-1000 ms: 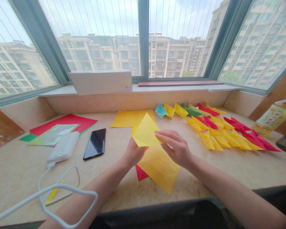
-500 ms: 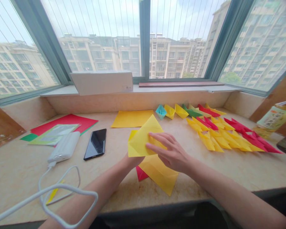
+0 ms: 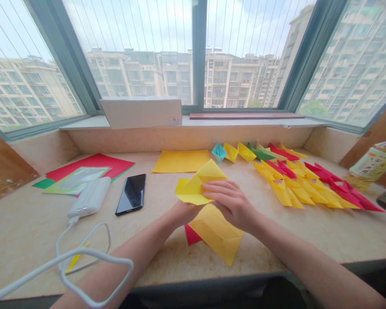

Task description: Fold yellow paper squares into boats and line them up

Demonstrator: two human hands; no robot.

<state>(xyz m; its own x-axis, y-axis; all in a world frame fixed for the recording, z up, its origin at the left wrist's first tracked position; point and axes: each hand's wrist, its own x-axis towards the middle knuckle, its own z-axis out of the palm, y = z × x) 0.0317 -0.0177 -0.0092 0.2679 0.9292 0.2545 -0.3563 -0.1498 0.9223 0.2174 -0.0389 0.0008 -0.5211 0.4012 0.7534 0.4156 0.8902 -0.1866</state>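
Observation:
A folded yellow paper sheet (image 3: pixel 196 186) is held just above the counter in the middle of the view. My left hand (image 3: pixel 182 212) grips it from underneath, fingers mostly hidden behind the sheet. My right hand (image 3: pixel 232 202) lies on top of it, fingers pressed along the fold. Beneath both hands a yellow folded sheet (image 3: pixel 217 231) rests on a red one (image 3: pixel 190 236).
Rows of folded paper boats (image 3: pixel 296 180) in yellow, red, green and blue fill the right side. A flat yellow sheet (image 3: pixel 180 161) lies behind. A phone (image 3: pixel 131 194), a power bank (image 3: pixel 90 197) with white cable (image 3: pixel 83 253), coloured sheets (image 3: pixel 90 169), a white box (image 3: pixel 141 112) and a bottle (image 3: pixel 375 163) stand around.
The yellow sheet has tipped from upright to lower and flatter. My right hand moved from pinching its edge to pressing down over the fold.

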